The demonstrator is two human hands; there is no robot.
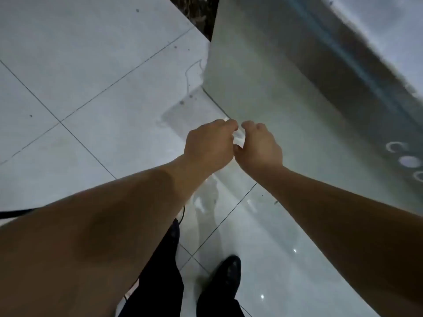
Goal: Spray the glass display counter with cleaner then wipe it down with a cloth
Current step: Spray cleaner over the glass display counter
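I look down at both arms stretched out in front of me. My left hand point(209, 145) and my right hand point(259, 146) are held close together, fingers curled, with a small white cloth point(239, 137) pinched between them; most of it is hidden by the fingers. The hands hover at the lower front edge of the glass display counter point(286, 76), whose pale front panel rises to the right. The counter's top point(389, 24) shows at the upper right. No spray bottle is in view.
A glossy white tiled floor point(91, 88) spreads left and below, with dark grout lines and a wet-looking patch point(180, 113) by the counter's corner. My dark trousers and black shoe point(226, 275) are at the bottom. Round light reflections point(409, 161) show at the right.
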